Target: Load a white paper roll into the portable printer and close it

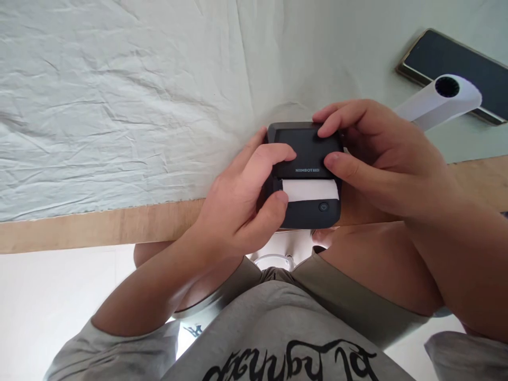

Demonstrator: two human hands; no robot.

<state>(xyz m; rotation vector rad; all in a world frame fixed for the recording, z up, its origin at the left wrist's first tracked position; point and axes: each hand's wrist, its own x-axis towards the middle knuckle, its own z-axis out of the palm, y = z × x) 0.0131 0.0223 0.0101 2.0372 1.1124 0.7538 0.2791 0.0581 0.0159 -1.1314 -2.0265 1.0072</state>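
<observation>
A black label printer [305,151] marked NIIMBOT lies at the table's front edge, a strip of white label paper [311,190] showing across its slot. My left hand [250,196] grips the printer's left side, index finger on the lid and thumb by the paper's left end. On the other side, my right hand [381,148] holds the upper right corner, with its thumb on the lid's right edge and fingers over the top. A power button sits at the printer's lower right. The undersides of both hands are hidden.
Beyond my right hand, a white paper roll [440,103] with a dark hollow core rests by a dark phone [464,69]. A wrinkled pale cloth [119,106] covers the table, leaving its wooden front edge [99,222] bare. My legs are below that edge.
</observation>
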